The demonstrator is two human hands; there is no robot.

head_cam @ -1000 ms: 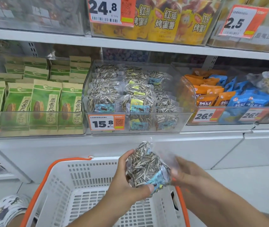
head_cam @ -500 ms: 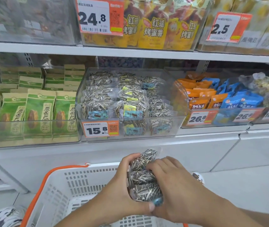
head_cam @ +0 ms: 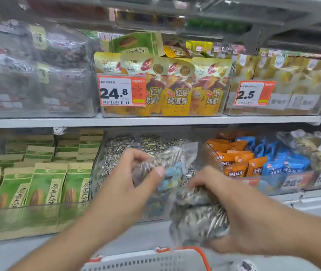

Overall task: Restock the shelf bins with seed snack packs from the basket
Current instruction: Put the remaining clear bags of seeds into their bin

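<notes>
My left hand [head_cam: 134, 184] grips a clear pack of striped sunflower seeds [head_cam: 167, 163] with a blue label, raised in front of the clear seed bin [head_cam: 105, 173] on the lower shelf. My right hand [head_cam: 232, 208] grips a second seed pack [head_cam: 200, 220], lower and to the right, just above the basket. The white basket with an orange rim [head_cam: 155, 261] shows at the bottom edge. More seed packs [head_cam: 136, 143] lie in the bin behind my hands. The picture is motion-blurred.
Green corn-snack bags [head_cam: 44, 186] fill the bin to the left; orange packs [head_cam: 239, 161] and blue packs [head_cam: 284, 163] fill the bin to the right. The upper shelf holds yellow sweet-potato bags [head_cam: 175, 89] behind a 24.8 price tag [head_cam: 120, 90].
Both hands rose from above the basket toward the seed bin. The packs, held together before, are now split, one in each hand. The view tilted upward.
</notes>
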